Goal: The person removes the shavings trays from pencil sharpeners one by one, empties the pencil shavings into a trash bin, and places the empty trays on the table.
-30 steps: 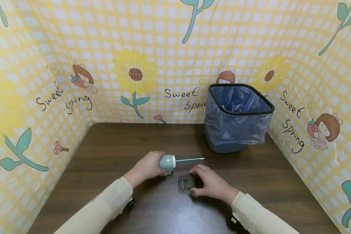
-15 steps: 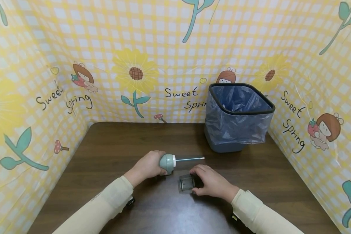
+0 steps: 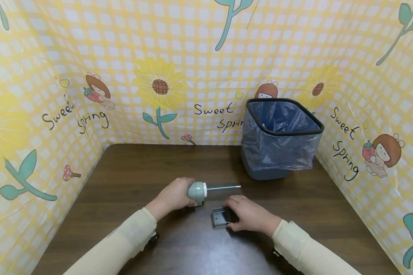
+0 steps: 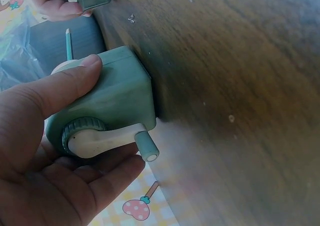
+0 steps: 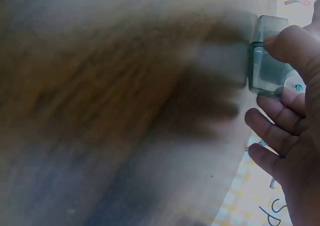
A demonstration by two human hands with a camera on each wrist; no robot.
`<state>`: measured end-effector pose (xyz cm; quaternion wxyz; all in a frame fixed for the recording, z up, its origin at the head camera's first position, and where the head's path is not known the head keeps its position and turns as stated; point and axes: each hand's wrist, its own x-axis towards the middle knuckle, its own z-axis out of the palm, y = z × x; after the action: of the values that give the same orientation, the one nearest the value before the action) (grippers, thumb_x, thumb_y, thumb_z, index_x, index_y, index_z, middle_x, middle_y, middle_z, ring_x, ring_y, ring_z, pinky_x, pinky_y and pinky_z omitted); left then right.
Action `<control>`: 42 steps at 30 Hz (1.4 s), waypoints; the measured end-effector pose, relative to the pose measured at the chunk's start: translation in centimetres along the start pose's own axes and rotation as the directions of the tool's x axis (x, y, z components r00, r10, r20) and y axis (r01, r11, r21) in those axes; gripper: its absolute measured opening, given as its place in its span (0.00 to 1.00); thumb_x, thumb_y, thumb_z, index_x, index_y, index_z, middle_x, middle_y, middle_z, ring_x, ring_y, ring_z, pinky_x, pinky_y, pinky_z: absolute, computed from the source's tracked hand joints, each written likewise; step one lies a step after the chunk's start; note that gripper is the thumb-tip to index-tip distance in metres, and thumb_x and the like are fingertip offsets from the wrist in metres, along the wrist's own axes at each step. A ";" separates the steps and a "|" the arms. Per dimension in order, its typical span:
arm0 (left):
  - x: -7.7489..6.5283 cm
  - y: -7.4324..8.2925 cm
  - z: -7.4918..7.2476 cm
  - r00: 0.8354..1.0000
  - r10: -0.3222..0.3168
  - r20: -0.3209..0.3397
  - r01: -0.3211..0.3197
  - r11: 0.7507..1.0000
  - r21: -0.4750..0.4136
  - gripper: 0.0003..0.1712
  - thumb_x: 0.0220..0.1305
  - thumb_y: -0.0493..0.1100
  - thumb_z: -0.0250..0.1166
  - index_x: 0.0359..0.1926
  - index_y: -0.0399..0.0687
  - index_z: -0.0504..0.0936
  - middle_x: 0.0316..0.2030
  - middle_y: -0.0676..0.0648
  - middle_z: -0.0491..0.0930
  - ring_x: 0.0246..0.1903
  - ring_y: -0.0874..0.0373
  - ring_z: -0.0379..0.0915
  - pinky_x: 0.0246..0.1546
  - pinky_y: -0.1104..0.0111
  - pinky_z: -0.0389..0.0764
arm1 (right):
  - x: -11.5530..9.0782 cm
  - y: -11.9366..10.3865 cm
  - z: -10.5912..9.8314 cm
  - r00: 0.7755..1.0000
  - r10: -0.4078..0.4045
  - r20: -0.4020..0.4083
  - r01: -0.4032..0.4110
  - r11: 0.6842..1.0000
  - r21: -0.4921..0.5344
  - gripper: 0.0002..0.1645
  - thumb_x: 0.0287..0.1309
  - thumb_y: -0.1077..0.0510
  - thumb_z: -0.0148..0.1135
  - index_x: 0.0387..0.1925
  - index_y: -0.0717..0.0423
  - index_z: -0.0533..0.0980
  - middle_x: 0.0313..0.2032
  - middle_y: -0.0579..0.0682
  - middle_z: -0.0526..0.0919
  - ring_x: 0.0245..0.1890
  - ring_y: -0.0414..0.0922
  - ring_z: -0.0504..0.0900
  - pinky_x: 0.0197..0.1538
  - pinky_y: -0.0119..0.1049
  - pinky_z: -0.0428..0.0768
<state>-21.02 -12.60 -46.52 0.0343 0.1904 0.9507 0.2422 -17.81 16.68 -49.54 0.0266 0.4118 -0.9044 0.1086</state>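
Observation:
My left hand (image 3: 173,194) grips a green crank pencil sharpener (image 3: 197,191), thumb on its body and fingers around the other side. A blue-green pencil (image 3: 223,187) sticks out of its white front, pointing right. In the left wrist view the white crank handle (image 4: 102,142) with its green knob shows near my fingertips. My right hand (image 3: 251,214) pinches a clear, smoky shavings drawer (image 3: 221,217) low over the table, just right of the sharpener. In the right wrist view my thumb lies on the drawer (image 5: 267,73) and the other fingers are loosely bent.
A bin (image 3: 282,152) lined with a clear bag stands at the back right of the brown wooden table (image 3: 158,160). Patterned yellow checked cloth (image 3: 206,76) walls the table at the back and sides. Small specks lie on the tabletop (image 4: 210,76) in the left wrist view.
The shavings drawer has tilted in my right hand, so more of its inside shows, and has shifted slightly right. My left hand, the sharpener and the pencil stay put.

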 end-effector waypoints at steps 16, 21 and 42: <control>-0.1 0.0 0.0 1.000 0.005 0.011 -0.004 1.000 -0.022 0.42 0.46 0.47 0.85 0.61 0.39 0.79 0.50 0.44 0.84 0.41 0.54 0.79 0.44 0.57 0.84 | -0.2 0.3 0.7 0.998 -0.062 -0.020 0.062 0.998 -0.010 0.35 0.49 0.46 0.77 0.57 0.54 0.78 0.49 0.45 0.79 0.58 0.48 0.77 0.74 0.50 0.64; -0.1 0.0 -0.1 1.000 0.004 0.008 -0.004 1.000 -0.017 0.42 0.46 0.47 0.85 0.62 0.39 0.79 0.50 0.44 0.84 0.42 0.54 0.80 0.45 0.57 0.84 | -0.2 0.3 0.8 0.997 -0.068 -0.033 0.067 0.998 -0.015 0.35 0.49 0.46 0.77 0.57 0.54 0.77 0.49 0.45 0.79 0.59 0.48 0.77 0.75 0.50 0.64; 0.0 -0.2 0.0 1.000 0.011 0.003 -0.011 1.000 -0.010 0.44 0.45 0.48 0.85 0.62 0.38 0.79 0.51 0.43 0.84 0.41 0.54 0.80 0.44 0.58 0.84 | 0.0 0.0 0.4 0.998 -0.058 -0.012 0.058 0.998 -0.021 0.35 0.48 0.48 0.78 0.57 0.54 0.77 0.49 0.45 0.79 0.59 0.48 0.77 0.75 0.49 0.64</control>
<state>-21.14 -12.77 -46.57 0.0353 0.1958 0.9484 0.2468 -17.79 16.64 -49.93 0.0396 0.4369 -0.8929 0.1012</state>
